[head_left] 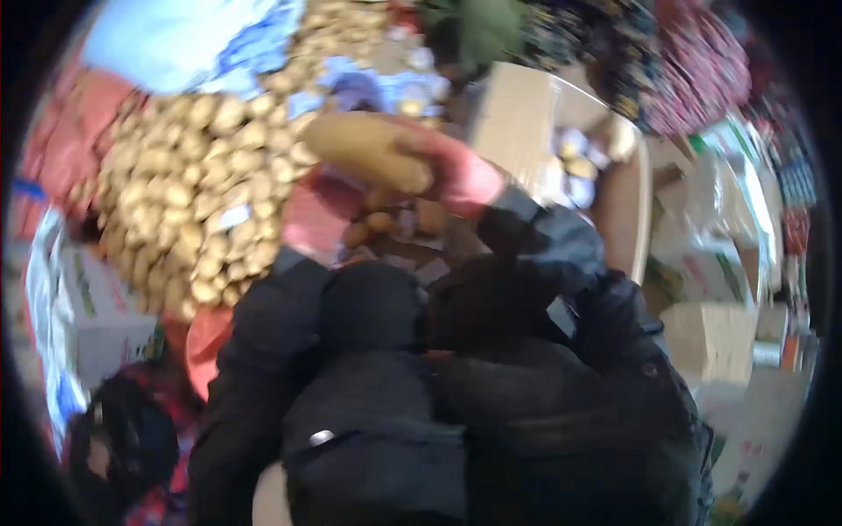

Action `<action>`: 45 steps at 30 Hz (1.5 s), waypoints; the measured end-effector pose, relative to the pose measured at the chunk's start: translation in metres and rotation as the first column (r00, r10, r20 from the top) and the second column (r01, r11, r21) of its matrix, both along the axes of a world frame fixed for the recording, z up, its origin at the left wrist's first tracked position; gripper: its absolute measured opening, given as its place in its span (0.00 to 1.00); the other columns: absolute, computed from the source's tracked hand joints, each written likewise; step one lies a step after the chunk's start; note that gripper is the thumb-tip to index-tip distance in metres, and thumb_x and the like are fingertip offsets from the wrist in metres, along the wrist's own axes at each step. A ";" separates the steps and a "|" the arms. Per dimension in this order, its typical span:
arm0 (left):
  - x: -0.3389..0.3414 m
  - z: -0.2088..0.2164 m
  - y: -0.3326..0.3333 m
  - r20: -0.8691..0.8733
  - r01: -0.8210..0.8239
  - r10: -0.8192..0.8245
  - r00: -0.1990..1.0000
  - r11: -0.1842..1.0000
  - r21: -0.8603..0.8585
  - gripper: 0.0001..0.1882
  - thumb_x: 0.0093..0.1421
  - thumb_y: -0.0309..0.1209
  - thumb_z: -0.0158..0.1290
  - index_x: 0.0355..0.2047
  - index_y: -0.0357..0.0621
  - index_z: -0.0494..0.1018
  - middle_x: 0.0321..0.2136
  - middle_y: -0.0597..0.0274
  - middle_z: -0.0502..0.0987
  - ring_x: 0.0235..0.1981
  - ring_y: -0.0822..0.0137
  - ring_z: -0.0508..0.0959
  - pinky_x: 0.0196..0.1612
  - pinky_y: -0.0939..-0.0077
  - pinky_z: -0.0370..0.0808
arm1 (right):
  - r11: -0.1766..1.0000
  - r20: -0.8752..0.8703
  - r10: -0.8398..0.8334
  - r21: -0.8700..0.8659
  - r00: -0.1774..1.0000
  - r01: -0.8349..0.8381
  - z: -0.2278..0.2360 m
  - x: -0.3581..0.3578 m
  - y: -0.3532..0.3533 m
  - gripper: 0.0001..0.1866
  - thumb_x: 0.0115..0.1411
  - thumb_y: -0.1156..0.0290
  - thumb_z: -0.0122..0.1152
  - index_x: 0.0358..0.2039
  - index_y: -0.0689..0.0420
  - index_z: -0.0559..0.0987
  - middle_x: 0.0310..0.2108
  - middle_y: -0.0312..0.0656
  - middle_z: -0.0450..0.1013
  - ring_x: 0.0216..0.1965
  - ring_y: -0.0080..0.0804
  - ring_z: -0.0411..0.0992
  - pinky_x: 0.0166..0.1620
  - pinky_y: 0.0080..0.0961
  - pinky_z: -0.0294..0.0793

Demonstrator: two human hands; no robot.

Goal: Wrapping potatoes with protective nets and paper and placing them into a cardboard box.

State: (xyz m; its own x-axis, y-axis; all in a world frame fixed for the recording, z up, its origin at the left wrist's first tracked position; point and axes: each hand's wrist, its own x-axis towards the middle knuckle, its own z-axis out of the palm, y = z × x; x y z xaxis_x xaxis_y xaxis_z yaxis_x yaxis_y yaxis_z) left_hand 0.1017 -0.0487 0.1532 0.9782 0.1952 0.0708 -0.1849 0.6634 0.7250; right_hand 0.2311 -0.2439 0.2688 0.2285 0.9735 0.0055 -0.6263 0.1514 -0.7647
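A large, long tan potato is lifted in front of me, smeared by motion. My right hand, in a pink glove, grips its right end, with the fingers wrapped over it. Just below the potato's left part is my left hand, also pink-gloved. Blur hides its fingers, and I cannot tell whether it touches the potato. A big heap of potatoes lies to the left of my hands. Below the raised potato, several darker, brownish potatoes lie between my forearms.
On the right stands an open cardboard box with a few potatoes and pale paper pieces inside. Light blue sheeting covers the far left of the heap. Red mesh sacking borders it. More cartons stand at right. Patterned clothing of other people shows at the far right.
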 end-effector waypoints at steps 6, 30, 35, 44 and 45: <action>-0.002 0.038 -0.040 0.038 -0.403 0.665 0.746 0.405 0.820 0.08 0.60 0.25 0.53 0.40 0.39 0.70 0.32 0.62 0.75 0.34 0.68 0.77 0.38 0.73 0.74 | 0.804 0.881 0.011 -0.290 0.473 0.520 -0.006 -0.006 -0.033 0.44 0.45 0.56 0.70 0.61 0.61 0.66 0.47 0.56 0.75 0.49 0.44 0.74 0.51 0.34 0.73; -0.096 -0.160 0.085 -0.396 0.292 0.618 0.679 0.268 0.918 0.17 0.58 0.39 0.57 0.44 0.42 0.75 0.39 0.47 0.78 0.41 0.50 0.78 0.44 0.62 0.74 | 0.663 0.682 0.732 -0.708 -0.008 0.244 -0.179 0.111 -0.299 0.18 0.62 0.77 0.53 0.54 0.60 0.73 0.52 0.50 0.72 0.53 0.46 0.72 0.55 0.32 0.73; -0.043 -0.191 0.076 -0.357 0.293 0.573 0.738 0.205 0.934 0.17 0.55 0.35 0.58 0.43 0.41 0.76 0.40 0.48 0.78 0.43 0.48 0.77 0.46 0.60 0.74 | 0.440 0.913 -0.061 -0.338 0.403 0.832 -0.181 0.169 -0.301 0.16 0.66 0.73 0.56 0.53 0.65 0.75 0.49 0.40 0.76 0.49 0.29 0.73 0.55 0.25 0.71; -0.040 -0.211 0.084 -0.528 0.723 0.552 0.645 -0.219 0.655 0.14 0.56 0.36 0.54 0.40 0.44 0.78 0.37 0.50 0.79 0.43 0.48 0.80 0.47 0.58 0.76 | 0.533 0.974 -0.028 -0.175 0.224 0.828 -0.060 0.100 -0.113 0.12 0.65 0.74 0.58 0.48 0.62 0.80 0.45 0.38 0.78 0.47 0.21 0.72 0.52 0.19 0.69; -0.056 -0.228 0.083 -0.448 0.676 0.561 0.696 -0.302 0.672 0.14 0.56 0.37 0.54 0.39 0.44 0.78 0.36 0.49 0.79 0.42 0.47 0.80 0.46 0.58 0.76 | 0.562 0.974 -0.010 -0.182 0.226 0.807 -0.057 0.090 -0.093 0.12 0.65 0.74 0.58 0.47 0.62 0.80 0.44 0.38 0.78 0.46 0.21 0.73 0.52 0.19 0.69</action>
